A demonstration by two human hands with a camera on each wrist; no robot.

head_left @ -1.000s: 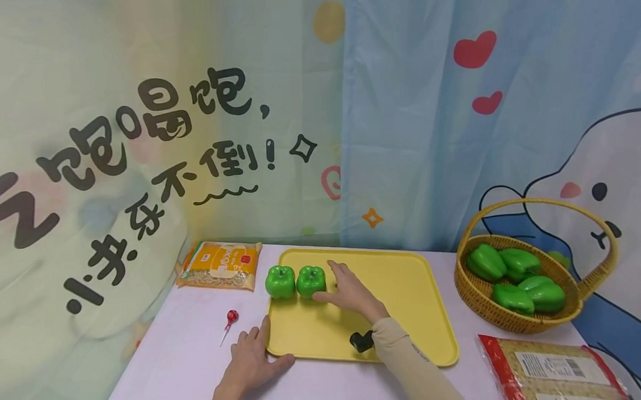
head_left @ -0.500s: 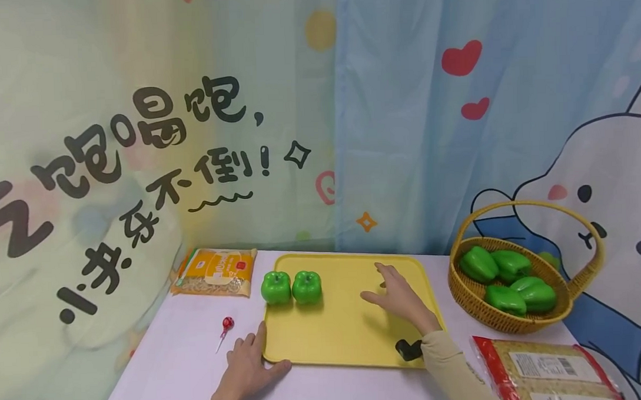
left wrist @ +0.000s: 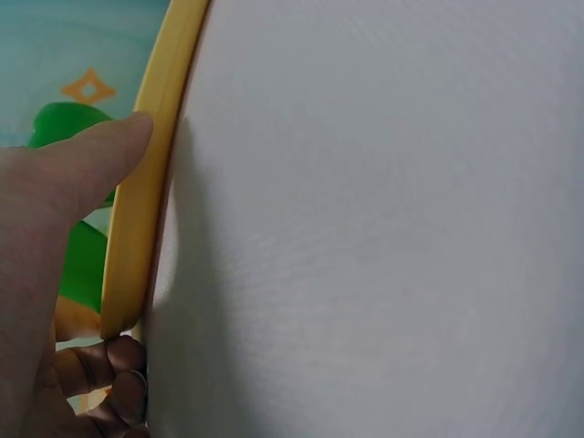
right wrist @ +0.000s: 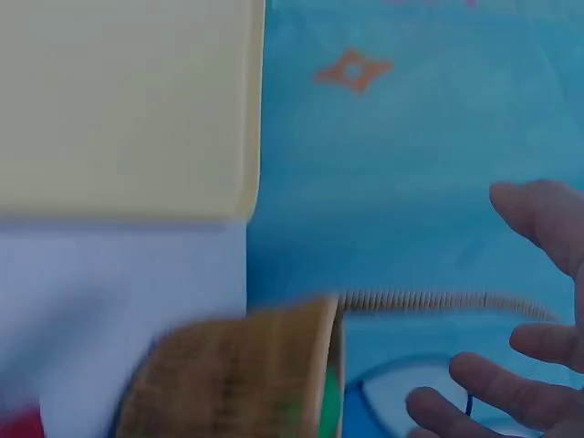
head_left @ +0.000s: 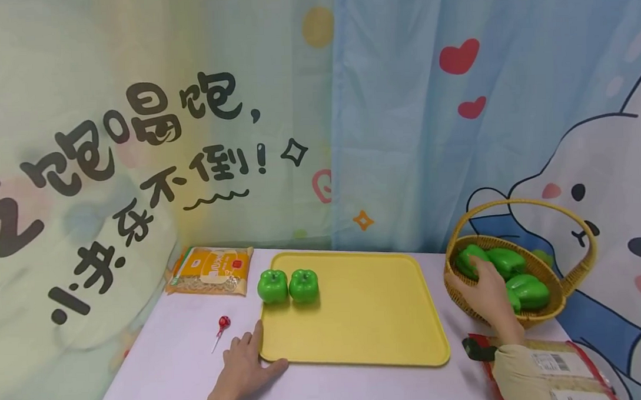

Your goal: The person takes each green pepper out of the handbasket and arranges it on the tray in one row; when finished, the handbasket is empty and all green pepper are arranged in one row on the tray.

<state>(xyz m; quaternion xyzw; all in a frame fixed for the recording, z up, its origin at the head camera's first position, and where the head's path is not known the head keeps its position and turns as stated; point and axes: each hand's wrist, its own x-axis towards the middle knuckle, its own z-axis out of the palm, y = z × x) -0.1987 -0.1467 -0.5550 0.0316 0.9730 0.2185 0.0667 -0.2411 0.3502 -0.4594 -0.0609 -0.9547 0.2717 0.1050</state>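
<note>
My left hand (head_left: 241,367) rests at the near left corner of a yellow tray (head_left: 377,316), thumb along the front edge. In the left wrist view the thumb (left wrist: 96,164) touches the tray's rim (left wrist: 137,210). Two green bell peppers, one left (head_left: 273,286) and one right (head_left: 304,286), stand side by side on the tray's left part. At the right, my right hand (head_left: 485,291) reaches over a wicker basket (head_left: 539,317), beside a green bell pepper (head_left: 467,258) at its left. Its fingers look spread and grip nothing in the right wrist view.
More green bell peppers (head_left: 530,291) lie in the basket under its arched handle (head_left: 529,202). A red-ended food packet (head_left: 556,362) lies in front, partly under the right sleeve. An orange packet (head_left: 211,271) and a red lollipop (head_left: 224,322) lie left of the tray.
My right hand has moved right, from beside the two peppers on the tray, across it, to over the basket. The left hand has stayed at the tray's corner.
</note>
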